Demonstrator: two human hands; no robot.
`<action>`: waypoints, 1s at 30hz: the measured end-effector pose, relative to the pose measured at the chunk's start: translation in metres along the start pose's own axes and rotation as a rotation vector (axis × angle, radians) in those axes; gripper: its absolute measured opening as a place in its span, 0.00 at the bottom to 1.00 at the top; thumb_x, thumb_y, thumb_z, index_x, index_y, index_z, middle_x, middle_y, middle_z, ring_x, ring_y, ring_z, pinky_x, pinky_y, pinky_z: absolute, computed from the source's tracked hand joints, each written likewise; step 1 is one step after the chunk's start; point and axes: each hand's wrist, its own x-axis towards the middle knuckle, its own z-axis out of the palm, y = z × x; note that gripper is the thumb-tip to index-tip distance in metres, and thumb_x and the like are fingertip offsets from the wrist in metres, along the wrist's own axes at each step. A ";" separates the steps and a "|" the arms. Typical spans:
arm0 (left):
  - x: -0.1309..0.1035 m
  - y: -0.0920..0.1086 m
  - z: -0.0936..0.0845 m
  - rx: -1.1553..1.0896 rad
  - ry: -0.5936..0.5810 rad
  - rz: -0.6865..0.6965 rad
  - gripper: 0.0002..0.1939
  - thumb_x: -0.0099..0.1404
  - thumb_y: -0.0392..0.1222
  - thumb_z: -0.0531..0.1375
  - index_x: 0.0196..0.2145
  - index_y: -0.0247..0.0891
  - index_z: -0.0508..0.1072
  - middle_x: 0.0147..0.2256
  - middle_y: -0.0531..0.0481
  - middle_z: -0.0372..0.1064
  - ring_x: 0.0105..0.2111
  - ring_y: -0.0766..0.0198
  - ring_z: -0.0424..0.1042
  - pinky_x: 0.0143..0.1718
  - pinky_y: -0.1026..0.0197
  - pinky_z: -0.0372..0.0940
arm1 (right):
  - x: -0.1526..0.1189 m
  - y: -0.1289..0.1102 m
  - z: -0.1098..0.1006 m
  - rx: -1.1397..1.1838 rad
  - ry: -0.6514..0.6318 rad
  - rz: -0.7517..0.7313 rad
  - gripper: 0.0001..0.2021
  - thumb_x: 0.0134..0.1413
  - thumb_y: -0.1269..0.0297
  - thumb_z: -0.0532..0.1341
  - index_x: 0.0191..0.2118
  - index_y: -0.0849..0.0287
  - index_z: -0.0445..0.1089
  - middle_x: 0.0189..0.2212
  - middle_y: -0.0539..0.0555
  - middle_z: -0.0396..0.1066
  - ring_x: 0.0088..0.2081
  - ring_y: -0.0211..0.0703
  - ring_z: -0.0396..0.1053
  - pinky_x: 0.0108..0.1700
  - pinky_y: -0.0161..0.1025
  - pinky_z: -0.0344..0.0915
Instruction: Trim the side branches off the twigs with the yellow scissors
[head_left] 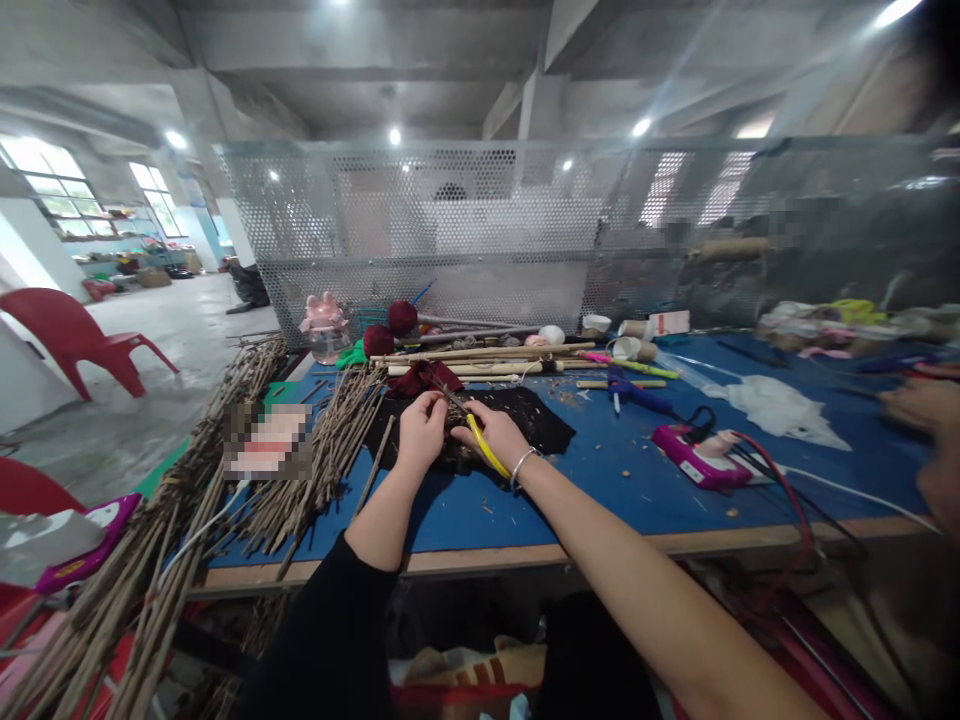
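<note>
My right hand (495, 438) is closed round the yellow handle of a cutting tool (486, 446), its dark jaws pointing up and left toward my other hand. Close beside it, my left hand (423, 428) is pinched at the fingertips on something too small to make out. Both hands are over a black cloth (547, 420) strewn with small chips. Dark red fabric (421, 379) lies just beyond the fingertips. Left of my hands, a bundle of thin brown sticks (319, 465) rests on the blue table (480, 520).
Longer sticks (135, 590) lean at the left edge. Behind the cloth are pale rods (480, 369), red balls (403, 318) and a blue glue gun (636, 393). At right are a magenta power strip (701, 458), cables, a plastic bag (787, 408) and another person's blurred hand (919, 410).
</note>
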 end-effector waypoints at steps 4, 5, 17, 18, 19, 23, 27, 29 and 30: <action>-0.001 0.000 0.002 -0.136 -0.076 -0.054 0.07 0.57 0.39 0.52 0.27 0.35 0.68 0.20 0.55 0.62 0.21 0.71 0.60 0.24 0.69 0.56 | 0.000 0.000 0.003 0.017 0.035 -0.038 0.24 0.47 0.48 0.59 0.46 0.57 0.60 0.36 0.55 0.68 0.37 0.45 0.67 0.37 0.37 0.60; -0.002 0.001 0.003 -0.174 -0.102 -0.060 0.07 0.56 0.39 0.53 0.26 0.35 0.68 0.20 0.56 0.60 0.20 0.72 0.59 0.23 0.69 0.56 | 0.000 0.000 0.003 0.037 0.053 -0.068 0.25 0.47 0.48 0.59 0.47 0.58 0.59 0.39 0.57 0.67 0.40 0.46 0.66 0.39 0.38 0.60; -0.003 0.007 0.003 -0.425 -0.135 -0.162 0.08 0.54 0.43 0.57 0.27 0.34 0.68 0.19 0.57 0.57 0.19 0.74 0.55 0.20 0.71 0.51 | 0.000 -0.002 0.009 0.112 0.081 -0.092 0.18 0.53 0.53 0.55 0.46 0.59 0.60 0.35 0.55 0.68 0.35 0.43 0.66 0.37 0.35 0.59; -0.003 0.007 0.003 -0.422 -0.129 -0.169 0.09 0.54 0.43 0.57 0.27 0.34 0.68 0.19 0.57 0.57 0.19 0.74 0.55 0.20 0.70 0.51 | 0.000 -0.002 0.009 0.095 0.072 -0.071 0.18 0.53 0.53 0.56 0.45 0.58 0.61 0.33 0.54 0.69 0.33 0.42 0.66 0.35 0.34 0.59; -0.003 0.007 0.003 -0.418 -0.122 -0.174 0.09 0.54 0.43 0.57 0.27 0.34 0.68 0.19 0.58 0.57 0.18 0.74 0.55 0.19 0.70 0.51 | 0.000 -0.001 0.009 0.077 0.063 -0.049 0.17 0.53 0.53 0.56 0.45 0.58 0.61 0.31 0.53 0.69 0.31 0.41 0.66 0.34 0.33 0.58; -0.003 0.009 0.002 -0.395 -0.079 -0.187 0.09 0.55 0.44 0.56 0.25 0.34 0.67 0.17 0.58 0.55 0.17 0.74 0.54 0.18 0.70 0.51 | -0.001 -0.003 0.007 0.017 0.024 0.011 0.15 0.53 0.53 0.55 0.42 0.57 0.63 0.25 0.51 0.69 0.27 0.41 0.67 0.29 0.32 0.55; -0.002 0.007 0.004 -0.410 -0.034 -0.220 0.10 0.55 0.45 0.56 0.26 0.34 0.66 0.17 0.58 0.56 0.16 0.74 0.55 0.17 0.70 0.52 | 0.000 -0.006 0.003 -0.028 -0.002 0.049 0.14 0.54 0.52 0.54 0.41 0.56 0.64 0.25 0.52 0.70 0.28 0.42 0.69 0.29 0.32 0.54; -0.001 0.005 0.005 -0.428 -0.015 -0.233 0.10 0.55 0.46 0.56 0.27 0.35 0.65 0.19 0.58 0.57 0.17 0.73 0.56 0.17 0.70 0.54 | 0.000 -0.006 0.001 -0.051 0.009 0.076 0.16 0.54 0.52 0.54 0.43 0.57 0.63 0.27 0.52 0.71 0.29 0.42 0.69 0.29 0.32 0.54; -0.001 0.004 0.005 -0.438 -0.011 -0.236 0.10 0.55 0.46 0.56 0.28 0.35 0.65 0.19 0.58 0.57 0.17 0.73 0.56 0.18 0.70 0.55 | 0.000 -0.007 0.000 -0.064 0.015 0.087 0.17 0.54 0.52 0.54 0.44 0.57 0.62 0.28 0.53 0.71 0.30 0.43 0.69 0.30 0.32 0.55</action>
